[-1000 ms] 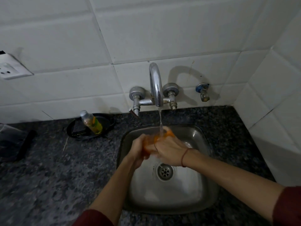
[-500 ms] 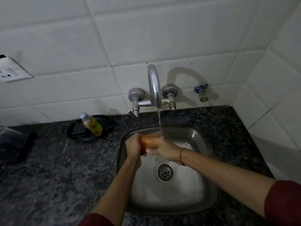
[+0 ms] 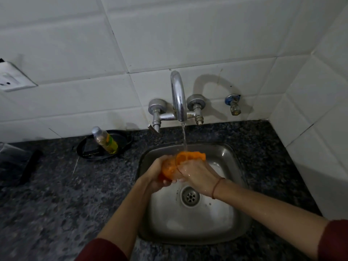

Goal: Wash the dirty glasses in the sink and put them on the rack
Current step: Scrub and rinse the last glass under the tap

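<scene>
Over the steel sink, my left hand grips a clear glass that lies on its side and looks orange from what is inside it. My right hand covers the glass's open end and holds an orange scrubber, which sticks out above my fingers. A thin stream of water falls from the chrome faucet onto the scrubber and glass. Both hands are wet. No rack is in view.
A small bottle of yellow-green liquid leans in a black dish on the dark granite counter left of the sink. A dark object lies at the far left. A wall socket and a small tap sit on the white tiles.
Both hands stayed under the running water and turned the glass. The orange scrubber, bunched between my hands half a second ago, now pokes out past my right fingers.
</scene>
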